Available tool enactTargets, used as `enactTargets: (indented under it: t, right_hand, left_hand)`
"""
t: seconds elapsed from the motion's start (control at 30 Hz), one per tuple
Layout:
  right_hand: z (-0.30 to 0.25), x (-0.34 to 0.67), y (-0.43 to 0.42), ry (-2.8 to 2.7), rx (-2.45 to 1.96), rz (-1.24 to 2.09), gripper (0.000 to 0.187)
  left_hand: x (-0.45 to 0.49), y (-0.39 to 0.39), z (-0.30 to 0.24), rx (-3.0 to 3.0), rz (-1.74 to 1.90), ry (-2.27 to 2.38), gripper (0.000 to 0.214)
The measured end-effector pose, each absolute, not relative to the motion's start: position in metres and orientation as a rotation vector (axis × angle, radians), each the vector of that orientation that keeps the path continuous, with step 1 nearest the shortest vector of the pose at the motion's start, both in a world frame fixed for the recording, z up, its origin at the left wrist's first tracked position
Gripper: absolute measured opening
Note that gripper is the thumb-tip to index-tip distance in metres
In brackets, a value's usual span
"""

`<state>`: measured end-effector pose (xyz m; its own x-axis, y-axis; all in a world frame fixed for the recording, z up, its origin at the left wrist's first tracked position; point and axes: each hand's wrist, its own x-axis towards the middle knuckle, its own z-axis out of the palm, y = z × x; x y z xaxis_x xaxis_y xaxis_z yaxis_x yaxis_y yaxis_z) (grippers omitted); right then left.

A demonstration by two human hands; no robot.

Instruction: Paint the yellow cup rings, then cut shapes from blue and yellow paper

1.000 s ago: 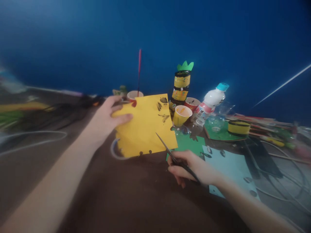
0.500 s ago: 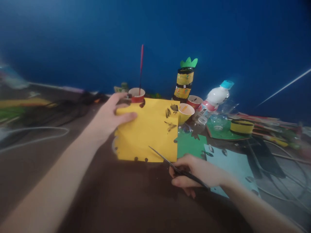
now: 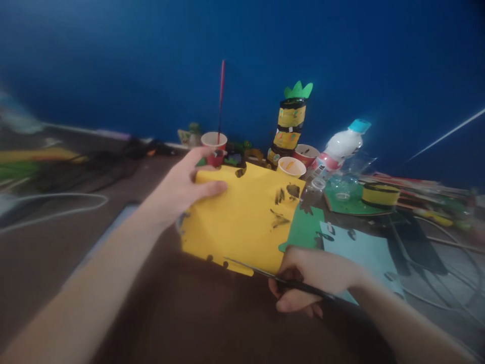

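My left hand [image 3: 189,184] grips a yellow sheet of paper [image 3: 242,217] by its upper left edge, thumb lying on the front face. Rounded notches run along the sheet's edges, and dark paint smudges mark its right side. In my right hand [image 3: 310,283] is a pair of dark scissors [image 3: 261,270]. Its blades lie along the lower edge of the sheet, pointing left, close to a notch. Whether the blades are fully closed I cannot make out. Beside the right hand lie a green sheet [image 3: 305,227] and a light blue sheet [image 3: 364,253], also with notched edges.
Behind the sheet stand a red cup [image 3: 215,156] with a red stick, a yellow-and-black figure [image 3: 291,126] with a green crown, a paper cup [image 3: 291,167] and a tilted white bottle [image 3: 341,149]. A yellow-black ring [image 3: 380,195] sits on a green board [image 3: 341,205]. Cables [image 3: 447,247] lie right.
The yellow sheet has turned clockwise and shifted slightly right and down with my left hand. The scissors moved down to its lower edge, where a narrow strip now hangs below the blades.
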<state>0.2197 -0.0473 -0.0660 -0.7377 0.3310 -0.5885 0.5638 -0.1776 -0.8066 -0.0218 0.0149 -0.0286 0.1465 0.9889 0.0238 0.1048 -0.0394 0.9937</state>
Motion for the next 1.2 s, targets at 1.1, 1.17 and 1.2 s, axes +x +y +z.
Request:
enactTargets:
  t: [1.1,1.17,1.2]
  right_hand:
    - [-0.070,0.222,-0.051,2.250,1.277,-2.635,0.035]
    - [-0.071,0.219,-0.051,2.292,1.305,-2.589,0.034]
    - [-0.072,0.218,-0.052,2.311,1.325,-2.569,0.034]
  left_hand:
    - [-0.010,0.021,-0.039,0.889,0.910,0.696,0.038]
    - [-0.006,0.019,-0.041,0.913,0.882,0.700,0.026]
    - [-0.004,0.016,-0.042,0.924,0.872,0.705,0.023]
